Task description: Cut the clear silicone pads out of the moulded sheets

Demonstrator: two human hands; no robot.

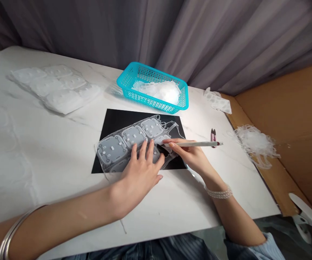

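A translucent molded plastic sheet (pixel 111 148) with several rounded-square panels lies across a black mat (pixel 115 118). My left hand (pixel 142 166) rests on its lower middle, fingers spread and pressing down, holding nothing. Between finger and thumb, my right hand (pixel 190 153) grips a slim white pen-shaped tool (pixel 199 144). The tool slants low over the sheet's right part, its working end near a small panel (pixel 162 139); whether it touches, I cannot tell. Black mat shows through a gap beside my left fingertips. Loose thin strips curl at the sheet's upper right corner.
Behind the mat stands a turquoise basket (pixel 152 101) holding white translucent pieces (pixel 169 92). Stacked molded sheets (pixel 55 85) lie at left. On the right are small snips (pixel 213 135), a sheet scrap (pixel 217 101) and a heap of trimmed strips (pixel 255 141) by a cardboard wall (pixel 293 119).
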